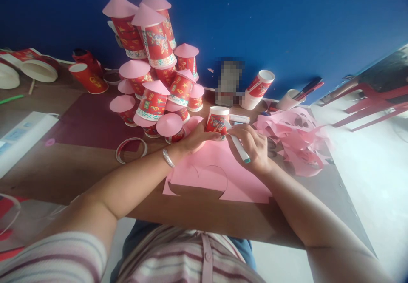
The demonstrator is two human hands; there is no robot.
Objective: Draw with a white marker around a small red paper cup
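My left hand (200,136) is closed around the lower left side of a red paper cup (217,120), which has a white rim and a printed pattern. In my right hand (251,145) is a white marker pen (239,148) with a green end, its upper part close to the cup's right side. Whether the tip touches the cup is too small to tell. Beneath both hands lies pink paper (204,176) with round pieces cut out of it and a curved line on it.
Left of my hands stand stacked red cups (157,47) with pink cone tops. Pink paper scraps (296,134) are heaped at the right. Behind are another stack of cups (259,88) and a holder (288,100) with tools. A tape roll (144,150) lies near my left forearm.
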